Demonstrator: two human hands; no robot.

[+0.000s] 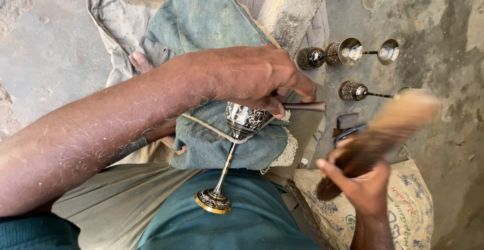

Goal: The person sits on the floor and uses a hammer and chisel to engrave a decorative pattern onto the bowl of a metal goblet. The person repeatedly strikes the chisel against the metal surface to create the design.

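An engraved metal goblet (241,124) lies across a blue-green cloth pad (212,23) on my lap, its round base (214,201) toward my body. My left hand (257,76) reaches over the cup's bowl and pinches a thin dark metal tool (306,107) against the engraved surface. To the right my right hand (360,182) is raised and grips a wooden mallet (388,134), which is blurred by motion and apart from the tool.
Three similar engraved goblets (348,52) lie on the concrete floor beyond the pad. A printed sack (408,204) sits under my right hand. A grey rag (113,18) lies at the upper left, with a bare foot (138,61) beside it.
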